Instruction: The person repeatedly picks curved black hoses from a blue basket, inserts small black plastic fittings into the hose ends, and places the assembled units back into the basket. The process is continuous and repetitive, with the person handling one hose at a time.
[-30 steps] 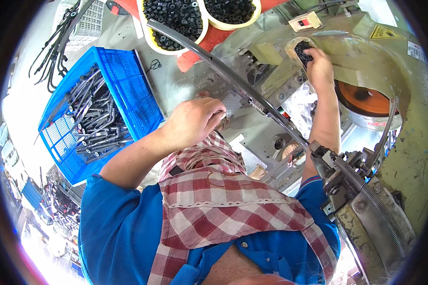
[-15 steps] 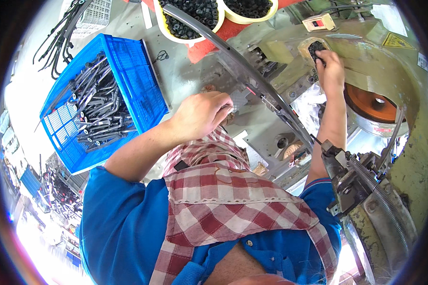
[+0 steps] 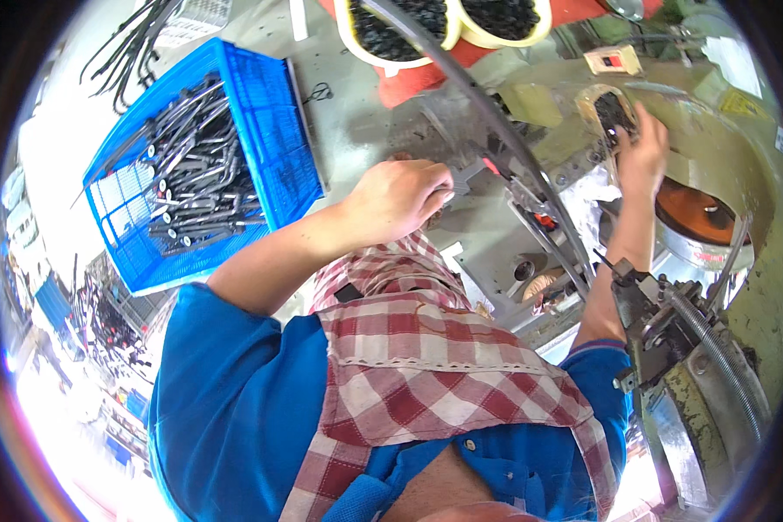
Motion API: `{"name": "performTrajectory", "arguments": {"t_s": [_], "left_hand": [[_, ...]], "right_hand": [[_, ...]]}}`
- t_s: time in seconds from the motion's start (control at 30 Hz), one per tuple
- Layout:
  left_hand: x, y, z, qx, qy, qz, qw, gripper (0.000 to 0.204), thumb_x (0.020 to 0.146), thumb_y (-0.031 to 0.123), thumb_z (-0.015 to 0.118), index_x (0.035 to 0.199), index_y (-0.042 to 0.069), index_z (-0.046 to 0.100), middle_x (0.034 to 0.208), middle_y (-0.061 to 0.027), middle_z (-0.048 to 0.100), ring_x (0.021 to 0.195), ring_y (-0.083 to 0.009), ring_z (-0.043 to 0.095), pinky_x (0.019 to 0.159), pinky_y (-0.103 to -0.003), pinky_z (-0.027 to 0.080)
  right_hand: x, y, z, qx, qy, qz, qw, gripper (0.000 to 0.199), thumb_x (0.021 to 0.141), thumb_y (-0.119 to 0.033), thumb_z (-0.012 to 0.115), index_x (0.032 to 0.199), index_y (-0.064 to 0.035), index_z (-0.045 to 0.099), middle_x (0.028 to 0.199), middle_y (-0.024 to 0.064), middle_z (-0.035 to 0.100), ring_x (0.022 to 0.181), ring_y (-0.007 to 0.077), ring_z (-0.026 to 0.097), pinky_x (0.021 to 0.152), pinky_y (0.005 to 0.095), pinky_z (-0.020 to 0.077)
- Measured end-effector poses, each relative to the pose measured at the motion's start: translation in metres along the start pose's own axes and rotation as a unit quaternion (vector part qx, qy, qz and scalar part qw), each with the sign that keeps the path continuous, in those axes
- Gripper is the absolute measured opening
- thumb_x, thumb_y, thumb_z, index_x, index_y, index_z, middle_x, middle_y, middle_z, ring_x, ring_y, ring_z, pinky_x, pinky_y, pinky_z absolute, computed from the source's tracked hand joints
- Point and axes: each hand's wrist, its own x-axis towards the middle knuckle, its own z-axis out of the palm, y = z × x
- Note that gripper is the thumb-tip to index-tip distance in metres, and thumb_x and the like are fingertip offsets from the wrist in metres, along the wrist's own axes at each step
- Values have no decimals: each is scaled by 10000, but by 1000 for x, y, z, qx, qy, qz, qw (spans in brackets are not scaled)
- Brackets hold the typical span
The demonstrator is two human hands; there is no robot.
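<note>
My left hand (image 3: 402,202) is held in front of the apron with its fingers curled closed and thumb pressed against them. What sits in that grip, if anything, is too small to make out. My right hand (image 3: 644,155) reaches to a small dish (image 3: 588,103) on the green machine, at the edge of the small black parts (image 3: 613,113) in it. Its thumb and forefinger stand apart there; the other fingers are partly hidden. Between the hands a long dark curved strip (image 3: 506,130) slants across the view.
A blue basket (image 3: 274,130) of black rods (image 3: 204,165) stands at left. Two pale tubs (image 3: 393,63) of black parts sit on red cloth (image 3: 409,87) at the far side. An orange wheel (image 3: 692,213) and a metal clamp mechanism (image 3: 657,313) are at right, near my right arm.
The view has shifted, so the scene sits farther right and higher. My right hand's fingers have drawn to the dish's right edge and spread; my left hand keeps its closed pose.
</note>
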Motion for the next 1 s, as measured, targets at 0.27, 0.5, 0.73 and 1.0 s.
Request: {"name": "performTrajectory", "arguments": {"t_s": [0.27, 0.5, 0.73, 1.0], "left_hand": [[-72, -4, 25, 58, 63, -67, 994, 176, 873, 6, 556, 1032, 25, 630, 945, -136, 632, 902, -352, 640, 783, -433, 523], [-185, 6, 83, 38, 140, -97, 985, 261, 756, -43, 575, 1000, 11, 651, 869, -139, 635, 874, -335, 630, 809, -424, 508], [-307, -35, 141, 51, 198, -356, 912, 262, 845, 211, 631, 1057, 63, 671, 977, -171, 675, 1003, -365, 628, 904, -451, 496], [-452, -172, 148, 99, 202, -546, 807, 545, 826, 337, 735, 1267, 49, 597, 1134, -184, 634, 1136, -355, 584, 990, -435, 478]], "right_hand": [[-150, 67, -59, -76, 7, -61, 995, 281, 972, -250, 653, 1050, 19, 674, 973, 114, 710, 884, 224, 664, 832, 348, 508], [-279, -70, -95, 147, -43, 19, 988, 136, 925, -138, 690, 983, -18, 713, 886, 107, 676, 754, 226, 636, 666, 353, 511], [-310, -211, -25, 315, -300, -192, 880, 161, 874, -97, 715, 1014, -22, 688, 933, 122, 655, 790, 280, 657, 706, 367, 529], [-315, -382, 107, 269, -414, -377, 784, 430, 797, -183, 760, 1163, -9, 616, 1168, 180, 616, 1118, 374, 576, 969, 449, 479]]}}
